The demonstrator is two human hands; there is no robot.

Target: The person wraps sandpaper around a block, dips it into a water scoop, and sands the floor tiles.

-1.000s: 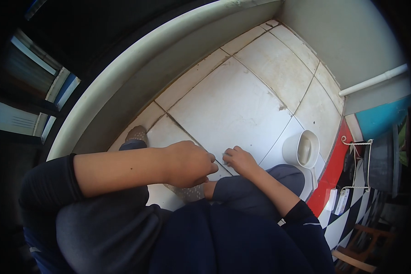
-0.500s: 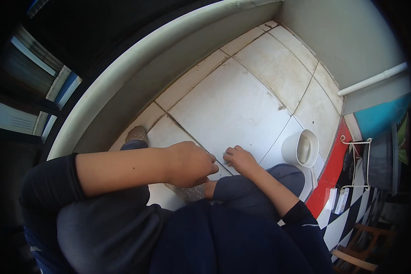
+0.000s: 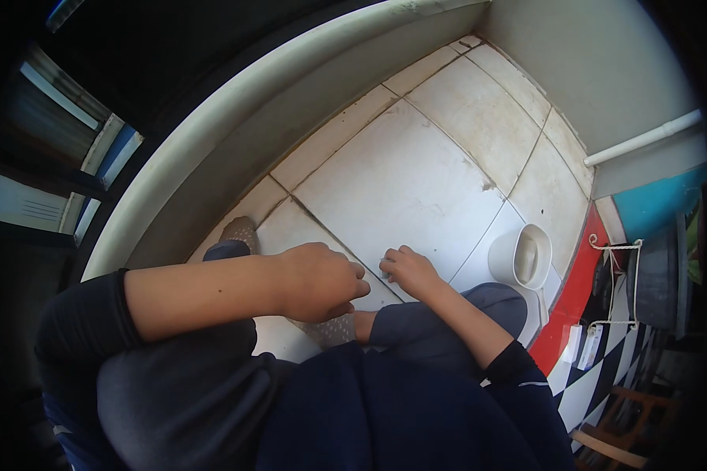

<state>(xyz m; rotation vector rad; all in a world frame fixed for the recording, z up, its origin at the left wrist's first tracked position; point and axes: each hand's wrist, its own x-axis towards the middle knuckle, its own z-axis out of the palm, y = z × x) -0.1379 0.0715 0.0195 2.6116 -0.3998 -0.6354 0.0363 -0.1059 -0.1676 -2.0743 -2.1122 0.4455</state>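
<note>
My left hand [image 3: 322,282] is closed, its fingers curled under above the sock near my foot; what it holds, if anything, is hidden. To the right, my right hand [image 3: 410,272] rests low against the tiled floor, fingers bent round a small greyish piece [image 3: 384,272] too small to name. A dark grout line [image 3: 326,225] runs between the white tiles [image 3: 401,173] just ahead of both hands. Beside my right knee stands a white dipper [image 3: 518,257] with its long handle pointing back toward me.
A low grey wall [image 3: 204,165] curves along the left, and another wall [image 3: 589,71] with a white pipe [image 3: 644,145] stands at the far right. A red edge [image 3: 562,322] borders the tiles. Beyond it are a rope-wrapped rack [image 3: 639,279] and a black-and-white checkered surface [image 3: 580,386].
My left hand has shifted slightly left. My right hand has moved a few pixels left and up, still low at the tiles. The dipper stays in place.
</note>
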